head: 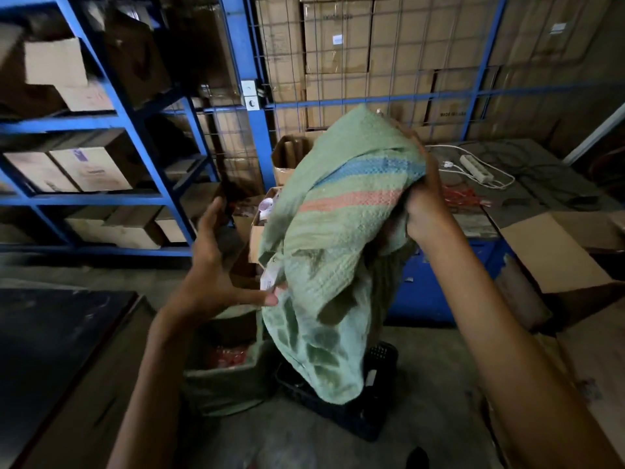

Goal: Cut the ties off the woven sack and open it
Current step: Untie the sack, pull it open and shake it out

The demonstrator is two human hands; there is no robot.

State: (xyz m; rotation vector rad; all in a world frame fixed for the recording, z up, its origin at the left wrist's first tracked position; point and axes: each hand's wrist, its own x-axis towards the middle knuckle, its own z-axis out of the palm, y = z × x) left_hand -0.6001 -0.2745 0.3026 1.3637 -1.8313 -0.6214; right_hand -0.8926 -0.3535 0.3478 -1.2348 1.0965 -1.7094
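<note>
A green woven sack (324, 252) with a blue and a red stripe hangs in the air in front of me, limp and crumpled. My right hand (426, 201) grips its upper right fold and holds it up. My left hand (216, 265) is spread at the sack's left side, the thumb touching its edge beside a white label (270, 277). A dark blurred shape (227, 201) lies by that hand's fingers; I cannot tell whether it is held. No ties are visible on the sack.
A black plastic crate (375, 414) stands on the floor under the sack, next to an open box of red items (230, 362). Blue shelving (135, 123) with cartons fills the left. A table with a power strip (476, 168) and an open carton (554, 252) are on the right.
</note>
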